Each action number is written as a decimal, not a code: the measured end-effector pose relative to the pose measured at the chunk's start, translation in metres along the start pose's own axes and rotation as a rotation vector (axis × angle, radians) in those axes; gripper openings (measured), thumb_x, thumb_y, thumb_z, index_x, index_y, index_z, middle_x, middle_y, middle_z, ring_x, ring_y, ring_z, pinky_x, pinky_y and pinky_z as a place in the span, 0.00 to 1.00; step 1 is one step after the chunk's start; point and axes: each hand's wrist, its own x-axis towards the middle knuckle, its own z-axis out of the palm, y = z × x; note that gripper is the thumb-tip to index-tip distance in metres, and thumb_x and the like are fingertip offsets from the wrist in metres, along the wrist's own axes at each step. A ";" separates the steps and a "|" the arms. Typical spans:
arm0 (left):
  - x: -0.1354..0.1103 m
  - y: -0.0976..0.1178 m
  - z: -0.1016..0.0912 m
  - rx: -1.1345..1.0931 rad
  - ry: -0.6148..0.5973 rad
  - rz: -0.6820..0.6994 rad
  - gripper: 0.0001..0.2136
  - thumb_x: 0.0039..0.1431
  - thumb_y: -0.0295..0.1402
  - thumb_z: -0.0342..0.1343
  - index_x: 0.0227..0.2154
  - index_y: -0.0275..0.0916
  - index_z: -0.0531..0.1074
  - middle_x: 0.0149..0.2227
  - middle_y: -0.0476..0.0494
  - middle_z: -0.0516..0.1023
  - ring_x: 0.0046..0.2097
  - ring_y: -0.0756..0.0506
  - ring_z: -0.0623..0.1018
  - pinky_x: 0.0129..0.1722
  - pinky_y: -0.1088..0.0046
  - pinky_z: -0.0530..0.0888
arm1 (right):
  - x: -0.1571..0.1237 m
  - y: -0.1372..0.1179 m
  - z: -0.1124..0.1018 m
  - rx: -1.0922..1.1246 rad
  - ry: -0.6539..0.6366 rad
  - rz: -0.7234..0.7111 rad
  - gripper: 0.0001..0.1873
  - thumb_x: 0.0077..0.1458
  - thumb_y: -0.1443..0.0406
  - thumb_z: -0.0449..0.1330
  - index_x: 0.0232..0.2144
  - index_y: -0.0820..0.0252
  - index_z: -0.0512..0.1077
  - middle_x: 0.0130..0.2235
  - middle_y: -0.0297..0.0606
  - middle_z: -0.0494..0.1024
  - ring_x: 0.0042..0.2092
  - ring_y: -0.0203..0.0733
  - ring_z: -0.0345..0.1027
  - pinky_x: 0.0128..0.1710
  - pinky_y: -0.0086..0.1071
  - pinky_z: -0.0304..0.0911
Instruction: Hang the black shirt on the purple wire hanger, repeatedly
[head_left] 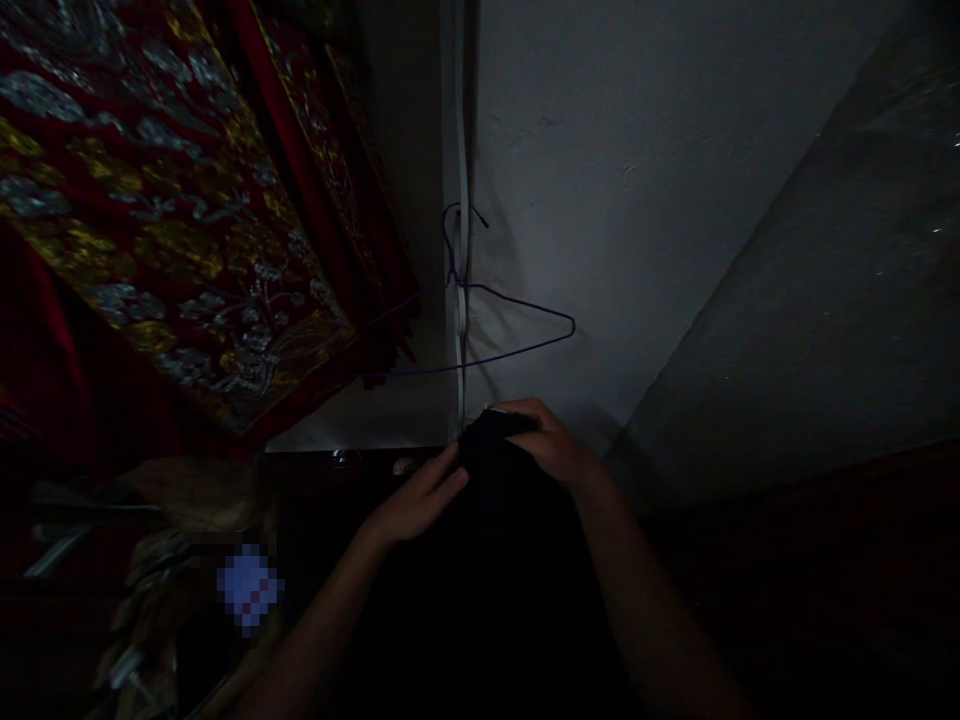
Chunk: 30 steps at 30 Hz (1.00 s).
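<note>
The room is dim. Both my hands hold up a black garment point(495, 520) in front of me. My right hand point(551, 440) is closed over the garment's top edge. My left hand point(420, 497) pinches the same edge from the left side. The cloth hangs down dark between my forearms. Just above my hands a thin purple wire hanger point(517, 320) hangs by its hook on a white vertical strip point(459, 300) on the wall, with nothing on it.
Red cloth with gold and silver embroidery point(172, 210) hangs at the upper left. A grey wall point(637, 150) is behind the hanger. A sheet of clear plastic point(825, 300) slopes at the right. Paper and clutter point(165, 560) lie at the lower left.
</note>
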 end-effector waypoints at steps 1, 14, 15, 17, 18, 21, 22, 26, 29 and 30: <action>0.000 -0.007 -0.003 0.084 -0.073 -0.036 0.25 0.68 0.52 0.49 0.58 0.43 0.72 0.58 0.39 0.77 0.58 0.36 0.76 0.59 0.59 0.70 | 0.005 -0.004 -0.008 -0.047 0.007 0.008 0.07 0.47 0.61 0.63 0.28 0.58 0.78 0.30 0.34 0.78 0.34 0.43 0.71 0.36 0.33 0.66; -0.024 -0.027 -0.117 0.427 0.082 -0.342 0.10 0.52 0.44 0.64 0.23 0.45 0.80 0.26 0.43 0.83 0.28 0.39 0.80 0.28 0.68 0.69 | 0.072 0.055 -0.042 -0.376 0.351 -0.089 0.12 0.55 0.58 0.58 0.33 0.57 0.78 0.35 0.39 0.82 0.41 0.48 0.75 0.47 0.40 0.68; -0.024 -0.025 -0.125 0.440 0.132 -0.351 0.11 0.51 0.44 0.64 0.21 0.45 0.79 0.24 0.43 0.81 0.26 0.39 0.79 0.27 0.68 0.68 | 0.070 0.058 -0.042 -0.386 0.373 -0.093 0.11 0.54 0.58 0.59 0.31 0.57 0.78 0.33 0.38 0.82 0.39 0.48 0.75 0.44 0.39 0.68; -0.022 -0.020 -0.138 0.485 0.204 -0.355 0.12 0.52 0.46 0.63 0.21 0.44 0.78 0.25 0.42 0.81 0.27 0.40 0.79 0.28 0.68 0.68 | 0.062 0.055 -0.046 -0.413 0.401 -0.117 0.11 0.54 0.57 0.59 0.28 0.57 0.76 0.31 0.37 0.80 0.35 0.46 0.72 0.38 0.36 0.67; -0.021 -0.016 -0.144 0.509 0.230 -0.343 0.12 0.53 0.46 0.61 0.23 0.44 0.78 0.27 0.42 0.81 0.29 0.40 0.79 0.30 0.68 0.69 | 0.057 0.050 -0.049 -0.429 0.408 -0.130 0.12 0.54 0.56 0.59 0.27 0.58 0.75 0.29 0.36 0.79 0.33 0.45 0.71 0.35 0.35 0.65; -0.014 0.000 -0.158 0.554 0.263 -0.226 0.13 0.58 0.44 0.53 0.28 0.43 0.76 0.33 0.43 0.81 0.34 0.40 0.79 0.36 0.67 0.72 | 0.046 0.028 -0.055 -0.486 0.427 -0.146 0.18 0.55 0.54 0.60 0.21 0.58 0.71 0.24 0.34 0.72 0.28 0.40 0.65 0.29 0.32 0.58; -0.010 0.007 -0.159 0.577 0.294 -0.168 0.12 0.59 0.42 0.51 0.28 0.42 0.75 0.33 0.43 0.80 0.35 0.41 0.78 0.38 0.66 0.72 | 0.044 0.023 -0.055 -0.499 0.428 -0.143 0.19 0.56 0.53 0.60 0.19 0.58 0.69 0.22 0.33 0.70 0.26 0.38 0.62 0.27 0.32 0.56; 0.010 0.034 -0.150 0.684 0.466 0.112 0.09 0.60 0.34 0.48 0.35 0.39 0.74 0.38 0.41 0.77 0.43 0.40 0.77 0.46 0.64 0.72 | 0.042 0.019 -0.043 -0.480 0.382 -0.125 0.20 0.56 0.55 0.60 0.17 0.57 0.66 0.19 0.31 0.67 0.24 0.36 0.60 0.24 0.31 0.53; 0.032 0.054 -0.138 0.697 0.577 0.244 0.14 0.63 0.32 0.48 0.49 0.38 0.72 0.47 0.39 0.78 0.49 0.40 0.77 0.51 0.64 0.72 | 0.038 0.028 -0.028 -0.403 0.328 -0.107 0.18 0.58 0.54 0.59 0.21 0.58 0.71 0.22 0.33 0.73 0.26 0.38 0.65 0.26 0.32 0.59; 0.039 0.060 -0.136 0.714 0.621 0.250 0.17 0.64 0.31 0.48 0.53 0.38 0.71 0.49 0.38 0.78 0.50 0.40 0.78 0.52 0.63 0.72 | 0.036 0.029 -0.024 -0.374 0.311 -0.096 0.17 0.58 0.54 0.59 0.23 0.58 0.73 0.24 0.34 0.75 0.27 0.40 0.67 0.28 0.33 0.61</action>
